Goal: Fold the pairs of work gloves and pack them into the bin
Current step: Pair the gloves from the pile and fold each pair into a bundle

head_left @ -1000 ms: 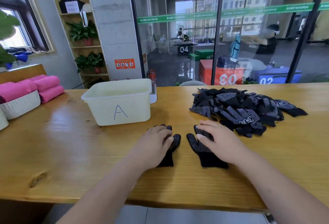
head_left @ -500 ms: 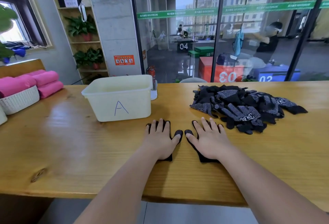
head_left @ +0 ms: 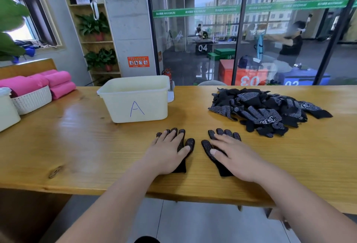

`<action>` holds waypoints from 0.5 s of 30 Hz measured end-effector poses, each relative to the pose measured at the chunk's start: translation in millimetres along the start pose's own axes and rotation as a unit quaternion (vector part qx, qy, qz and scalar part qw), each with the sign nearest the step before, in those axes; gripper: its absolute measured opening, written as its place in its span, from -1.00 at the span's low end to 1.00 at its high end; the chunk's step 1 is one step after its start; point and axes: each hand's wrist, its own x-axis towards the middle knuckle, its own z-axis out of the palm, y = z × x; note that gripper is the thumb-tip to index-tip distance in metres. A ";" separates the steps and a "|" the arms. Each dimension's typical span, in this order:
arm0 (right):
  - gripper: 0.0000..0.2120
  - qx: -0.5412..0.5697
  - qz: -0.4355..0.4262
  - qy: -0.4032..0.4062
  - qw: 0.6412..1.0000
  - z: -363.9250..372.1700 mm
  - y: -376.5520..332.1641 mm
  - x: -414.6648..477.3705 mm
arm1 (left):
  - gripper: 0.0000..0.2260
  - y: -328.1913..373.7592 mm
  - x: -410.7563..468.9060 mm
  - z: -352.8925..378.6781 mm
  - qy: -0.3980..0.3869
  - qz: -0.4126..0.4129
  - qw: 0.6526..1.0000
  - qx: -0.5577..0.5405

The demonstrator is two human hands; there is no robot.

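Nearest entry: the left hand (head_left: pixel 168 152) and the right hand (head_left: pixel 233 157), both lying flat with fingers spread and straight, neither gripping nor pinching anything. Each is pressing down on one black dotted glove: the left glove (head_left: pixel 190 142) is showing its fingertips, thumb and cuff around the left hand, and the right glove (head_left: pixel 206 146) is showing the same around the right. The two gloves are lying dotted side up on the wooden surface (head_left: pixel 96 146), fingers pointing away from the person and thumbs facing each other, with a strip of bare wood between them. Judged purpose: the pair is being smoothed flat and matched, so that one glove can be laid over the other for folding. Next entry, farther back: the pale bin (head_left: pixel 135 103), marked with the letter A, is standing beyond the left hand and apart from it, open at the top, with its contents not showing. Beyond the right hand and near it, the pile of unfolded gloves (head_left: pixel 266 111) is waiting in a loose heap. Far left: a white basket (head_left: pixel 31 99) is holding pink rolls (head_left: pixel 58 80).
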 end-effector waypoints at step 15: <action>-0.70 0.012 -0.058 0.194 0.979 16.2 -6.5 -17.4 | -0.65 -13.3 -20.0 18.6 0.232 0.108 0.966 -0.047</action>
